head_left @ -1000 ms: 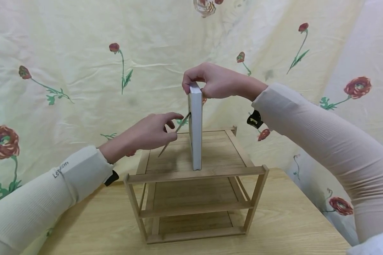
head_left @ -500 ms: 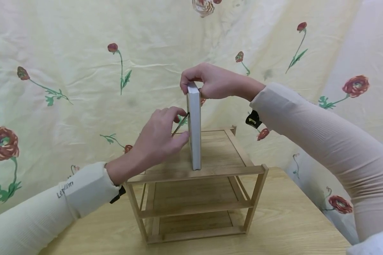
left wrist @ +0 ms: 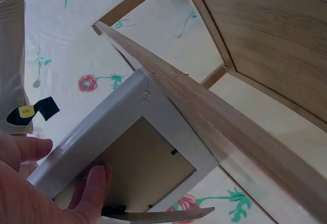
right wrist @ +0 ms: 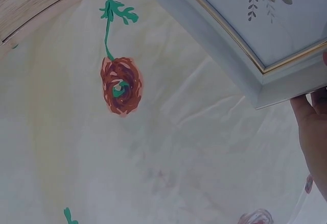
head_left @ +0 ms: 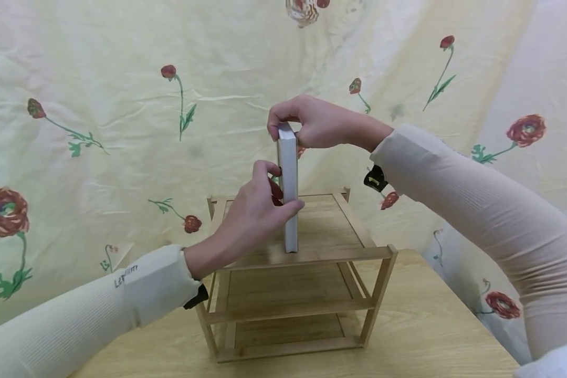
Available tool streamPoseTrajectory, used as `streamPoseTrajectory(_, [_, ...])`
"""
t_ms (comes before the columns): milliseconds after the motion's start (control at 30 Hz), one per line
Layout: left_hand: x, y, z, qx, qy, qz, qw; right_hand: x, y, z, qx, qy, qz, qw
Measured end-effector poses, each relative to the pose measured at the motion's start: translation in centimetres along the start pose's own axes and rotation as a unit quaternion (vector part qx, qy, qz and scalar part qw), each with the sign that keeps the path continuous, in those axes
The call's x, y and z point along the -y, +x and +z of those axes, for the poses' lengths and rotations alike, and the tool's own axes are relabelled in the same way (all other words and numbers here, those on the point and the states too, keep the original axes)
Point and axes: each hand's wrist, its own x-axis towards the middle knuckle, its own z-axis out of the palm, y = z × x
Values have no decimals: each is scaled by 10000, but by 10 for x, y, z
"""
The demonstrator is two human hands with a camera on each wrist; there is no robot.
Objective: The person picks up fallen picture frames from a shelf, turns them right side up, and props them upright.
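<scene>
A white picture frame [head_left: 290, 173] stands upright, edge-on to the head view, on the top board of a wooden shelf rack [head_left: 321, 215]. My right hand [head_left: 318, 122] grips its upper edge from above. Lower down, my left hand [head_left: 260, 205] holds the near side edge, thumb across the edge and fingers [left wrist: 96, 188] at the back. The left wrist view shows the brown backing [left wrist: 138, 157] and a thin support leg [left wrist: 168, 215] sticking out from it. In the right wrist view, the front [right wrist: 294, 25] has a gold inner trim and a floral print.
The three-tier rack stands on a light wooden table [head_left: 420, 320]. Its raised front rail [head_left: 293, 257] runs just before the frame's foot. Behind hangs a pale cloth [head_left: 123, 115] with printed red flowers.
My left hand has moved right from the support leg to the frame's near edge, its thumb now across that edge. My right hand keeps its grip on top, and the frame stays nearly still.
</scene>
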Motion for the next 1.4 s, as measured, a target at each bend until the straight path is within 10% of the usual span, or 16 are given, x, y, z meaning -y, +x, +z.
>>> streamPoseTrajectory(933, [6,5,-11,-181,-16,126,9998,3,7,-5,-663,-970,-775,9901])
streamPoseTrajectory(1400, [13,24,-40,-47,110,-464,9989,17,3,-18,-825,-1261,-146,9885])
